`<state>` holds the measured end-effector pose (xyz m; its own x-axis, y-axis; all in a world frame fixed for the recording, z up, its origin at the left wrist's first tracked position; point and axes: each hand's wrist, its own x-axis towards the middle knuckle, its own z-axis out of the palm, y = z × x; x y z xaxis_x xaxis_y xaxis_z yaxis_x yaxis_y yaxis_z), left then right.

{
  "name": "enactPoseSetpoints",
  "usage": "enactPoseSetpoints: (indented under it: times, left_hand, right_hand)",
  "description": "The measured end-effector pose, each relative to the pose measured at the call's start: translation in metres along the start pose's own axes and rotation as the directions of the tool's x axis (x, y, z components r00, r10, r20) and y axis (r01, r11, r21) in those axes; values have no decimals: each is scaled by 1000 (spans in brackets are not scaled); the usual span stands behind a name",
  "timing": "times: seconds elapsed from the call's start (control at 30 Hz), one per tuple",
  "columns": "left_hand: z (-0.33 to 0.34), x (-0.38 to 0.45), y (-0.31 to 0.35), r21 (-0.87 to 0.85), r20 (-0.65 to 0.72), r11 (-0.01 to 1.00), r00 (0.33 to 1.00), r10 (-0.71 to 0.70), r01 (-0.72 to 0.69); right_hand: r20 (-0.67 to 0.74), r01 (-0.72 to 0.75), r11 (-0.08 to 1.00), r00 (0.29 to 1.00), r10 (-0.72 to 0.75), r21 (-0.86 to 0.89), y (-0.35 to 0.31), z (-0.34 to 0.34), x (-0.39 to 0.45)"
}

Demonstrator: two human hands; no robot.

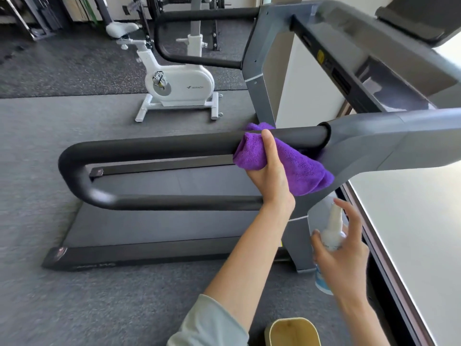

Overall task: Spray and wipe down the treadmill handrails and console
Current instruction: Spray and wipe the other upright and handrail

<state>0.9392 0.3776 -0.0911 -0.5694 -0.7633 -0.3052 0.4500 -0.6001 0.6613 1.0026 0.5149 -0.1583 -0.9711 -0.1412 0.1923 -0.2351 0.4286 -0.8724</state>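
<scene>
A person wipes a treadmill handrail point(159, 146) with a purple cloth point(287, 166) in a gym.

Seen from the head camera, the left hand point(270, 176) clamps the bunched cloth against the black padded handrail near where it joins the grey frame point(374, 138), thumb laid up over the cloth. The right hand point(344, 253), lower and nearer the window-side wall, wraps around a white spray bottle point(330, 236), one finger raised above the nozzle. The console point(374, 58) rises at upper right, blurred. The treadmill belt point(162, 221) lies beneath the rail. A white exercise bike point(174, 83) stands on the floor beyond.
</scene>
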Motion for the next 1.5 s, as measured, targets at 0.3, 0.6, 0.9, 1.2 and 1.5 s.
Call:
enactPoseSetpoints:
  times: [0.3,0.6,0.9,1.2,1.5]
  left_hand:
    - [-67,44,99,1,-309,997,948,74,-77]
    - [-135,75,204,12,-455,997,888,73,-76]
    - [-159,95,216,-272,-384,960,922,-43,-69]
    - [-198,116,200,-276,-387,959,921,-42,-72]
    - [-225,90,192,169,-442,985,895,57,20]
  right_hand:
    - [126,29,999,991,-32,23,-14,38,-9]
    - [269,116,993,956,-119,28,-50,95,-16]
    - [278,171,985,946,-167,12,-71,122,-22]
    - [248,160,985,959,-139,-66,-65,133,-34]
    - [262,129,991,958,-120,-20,-65,143,-48]
